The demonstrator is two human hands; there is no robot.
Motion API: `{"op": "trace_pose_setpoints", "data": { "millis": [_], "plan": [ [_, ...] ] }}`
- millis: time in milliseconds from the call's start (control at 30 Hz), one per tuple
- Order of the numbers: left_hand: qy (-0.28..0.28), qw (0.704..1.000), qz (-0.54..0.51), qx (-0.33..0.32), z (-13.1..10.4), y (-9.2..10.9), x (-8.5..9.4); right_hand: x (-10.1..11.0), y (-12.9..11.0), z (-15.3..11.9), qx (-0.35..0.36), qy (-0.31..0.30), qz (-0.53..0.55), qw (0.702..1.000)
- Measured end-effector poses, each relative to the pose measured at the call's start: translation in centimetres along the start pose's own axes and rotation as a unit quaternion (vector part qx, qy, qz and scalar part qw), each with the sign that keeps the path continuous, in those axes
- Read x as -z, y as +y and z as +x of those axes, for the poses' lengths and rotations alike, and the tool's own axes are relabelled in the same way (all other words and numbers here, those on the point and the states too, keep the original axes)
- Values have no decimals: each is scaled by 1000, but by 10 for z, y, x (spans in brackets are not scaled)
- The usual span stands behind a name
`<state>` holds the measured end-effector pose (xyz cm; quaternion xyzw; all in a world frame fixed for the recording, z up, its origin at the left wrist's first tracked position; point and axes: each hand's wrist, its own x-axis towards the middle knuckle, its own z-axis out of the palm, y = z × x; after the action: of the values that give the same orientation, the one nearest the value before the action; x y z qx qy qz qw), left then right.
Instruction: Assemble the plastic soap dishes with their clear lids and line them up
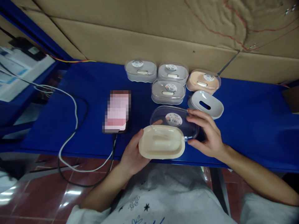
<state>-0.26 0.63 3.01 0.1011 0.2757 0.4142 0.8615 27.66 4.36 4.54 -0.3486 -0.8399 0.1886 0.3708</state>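
My left hand (134, 154) is closed round a cream oval soap dish (142, 149), whose hollow side faces up. The thumb rests on its left rim, and a fingertip shows beyond the far edge. Just behind the dish, my right hand (206, 132) grips the right end of a clear plastic lid (161, 112) with a round white label (174, 119). The lid's near edge overlaps the dish in view; whether they touch I cannot tell. A white oval piece with a slot (216, 107) lies on the blue table beyond my right hand.
Several lidded soap dishes (168, 91) stand toward the back, one of them peach (202, 84). Left of my hands lies a phone (118, 112) with its cable hanging over the front edge. White and black cables (76, 115) loop at the left. A cardboard wall (140, 40) rises behind the table (252, 124).
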Motion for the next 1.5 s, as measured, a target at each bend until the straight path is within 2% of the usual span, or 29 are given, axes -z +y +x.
{"op": "trace_pose_setpoints", "data": {
  "millis": [67,233,367,433,500,633,733,833,900,967,1033,1133,1200,1300,1500],
  "plan": [
    [-18,999,24,27,-3,-2,2,0,4,1,-34,-5,-15,999],
    [-68,988,75,119,-10,-6,9,-13,15,2,-49,-72,-34,996],
    [-86,987,62,120,-10,-7,12,-16,18,4,-43,-115,-81,989],
    [-90,989,44,106,-9,-7,13,-7,17,8,-17,-119,-115,986],
    [-90,991,35,95,-8,-8,14,8,18,11,-5,-90,-158,983],
    [-92,991,33,93,-7,-8,12,43,36,13,-78,-22,-261,962],
    [-93,990,39,96,-5,-8,7,59,57,9,-144,-57,-301,941],
    [-79,992,39,85,-3,-9,5,62,62,8,-159,-65,-262,950],
    [-72,994,33,74,-2,-10,5,58,47,12,-136,-24,-224,965],
    [-72,995,25,63,0,-12,8,48,21,15,-92,4,-188,978],
    [-77,996,17,52,0,-14,10,33,-7,15,-26,-42,-140,989],
    [-88,995,19,33,0,-16,11,9,-36,9,64,-113,-120,984],
    [-85,996,30,11,-2,-16,9,-5,-42,5,93,-135,-128,978],
    [-72,996,57,-17,-3,-14,5,-16,-39,1,104,-139,-132,976],
    [-60,996,70,-16,-2,-12,1,-18,-32,-3,145,-133,-167,966]
  ]
}}
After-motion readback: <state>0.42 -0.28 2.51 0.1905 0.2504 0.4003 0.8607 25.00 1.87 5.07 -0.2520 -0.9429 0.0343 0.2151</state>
